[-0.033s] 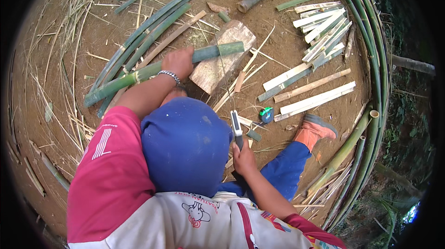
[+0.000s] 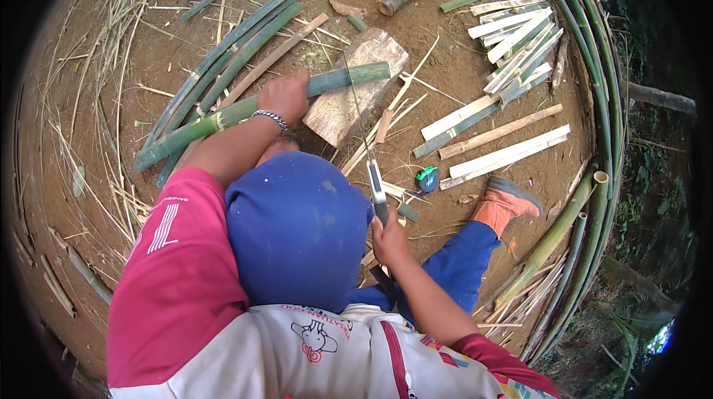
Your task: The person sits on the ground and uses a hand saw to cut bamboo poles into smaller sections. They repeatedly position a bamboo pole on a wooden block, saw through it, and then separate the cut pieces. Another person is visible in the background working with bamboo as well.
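I have the left hand [image 2: 286,97] just above and left of the frame's centre, knuckles up, its fist closed on a green bamboo pole [image 2: 236,112]. The forearm climbs from the lower left, elbow out to the side, a chain bracelet [image 2: 271,120] at the wrist. The pole slants from mid-left up to the upper centre, where its far end lies across a pale wooden block [image 2: 336,118].

Lower, just right of centre, I see the right hand [image 2: 391,239] wrapped around the handle of a saw [image 2: 376,185] — forearm slanting up and leftward from the lower right, wrist nearly in line with it. The thin blade points up the frame and crosses the pole above the block; I can't tell how deep it sits. A tape measure [image 2: 427,179] lies on the dirt right of the saw.
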Demonstrator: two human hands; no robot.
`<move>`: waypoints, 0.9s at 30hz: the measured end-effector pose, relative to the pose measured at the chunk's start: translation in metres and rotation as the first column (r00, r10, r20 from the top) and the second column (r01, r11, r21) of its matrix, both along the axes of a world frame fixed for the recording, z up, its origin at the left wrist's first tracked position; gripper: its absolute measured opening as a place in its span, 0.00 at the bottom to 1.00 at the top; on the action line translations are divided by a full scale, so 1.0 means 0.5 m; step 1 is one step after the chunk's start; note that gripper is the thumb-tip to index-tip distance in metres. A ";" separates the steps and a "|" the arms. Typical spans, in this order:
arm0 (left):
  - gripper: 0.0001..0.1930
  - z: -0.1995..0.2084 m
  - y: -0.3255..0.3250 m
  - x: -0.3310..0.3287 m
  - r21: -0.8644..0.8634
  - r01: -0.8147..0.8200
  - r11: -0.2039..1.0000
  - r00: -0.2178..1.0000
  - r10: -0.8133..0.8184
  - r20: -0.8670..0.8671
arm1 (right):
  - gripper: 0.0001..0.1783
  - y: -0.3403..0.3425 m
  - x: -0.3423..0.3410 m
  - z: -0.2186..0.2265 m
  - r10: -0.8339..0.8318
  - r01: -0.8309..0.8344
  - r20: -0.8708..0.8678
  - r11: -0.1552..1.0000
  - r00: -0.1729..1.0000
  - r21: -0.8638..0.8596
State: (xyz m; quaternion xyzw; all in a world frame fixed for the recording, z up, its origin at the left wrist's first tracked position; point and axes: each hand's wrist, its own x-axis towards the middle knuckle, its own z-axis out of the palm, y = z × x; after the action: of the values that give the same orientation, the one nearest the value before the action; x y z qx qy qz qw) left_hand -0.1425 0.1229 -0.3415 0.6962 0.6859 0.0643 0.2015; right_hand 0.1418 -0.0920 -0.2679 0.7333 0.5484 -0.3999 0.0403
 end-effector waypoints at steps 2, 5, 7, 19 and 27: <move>0.07 -0.005 0.006 -0.003 0.049 -0.001 0.999 1.000 0.001 -0.002 | 0.26 0.147 -0.059 -0.007 0.018 -0.019 -0.035 1.000 0.999 -0.024; 0.07 0.003 0.009 0.007 0.049 0.000 0.999 1.000 0.000 -0.001 | 0.28 0.270 -0.109 -0.012 0.055 -0.050 -0.063 0.996 0.997 0.071; 0.07 0.011 0.015 -0.002 0.024 -0.004 1.000 1.000 0.004 -0.004 | 0.28 0.212 -0.096 -0.006 0.037 -0.036 -0.030 0.999 0.999 0.029; 0.07 -0.010 0.013 -0.001 0.052 0.012 0.999 1.000 -0.010 -0.024 | 0.26 0.264 -0.122 -0.005 0.052 -0.046 -0.057 0.995 0.997 0.091; 0.07 0.004 -0.004 -0.003 -0.010 0.023 1.000 0.999 -0.023 -0.043 | 0.26 -0.017 -0.003 0.010 -0.034 0.033 -0.011 0.993 0.999 -0.110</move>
State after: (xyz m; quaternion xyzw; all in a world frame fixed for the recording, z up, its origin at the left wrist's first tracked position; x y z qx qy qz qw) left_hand -0.1442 0.1209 -0.3396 0.7044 0.6823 0.0440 0.1907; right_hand 0.1404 -0.1003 -0.2629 0.7366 0.5133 -0.4347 0.0705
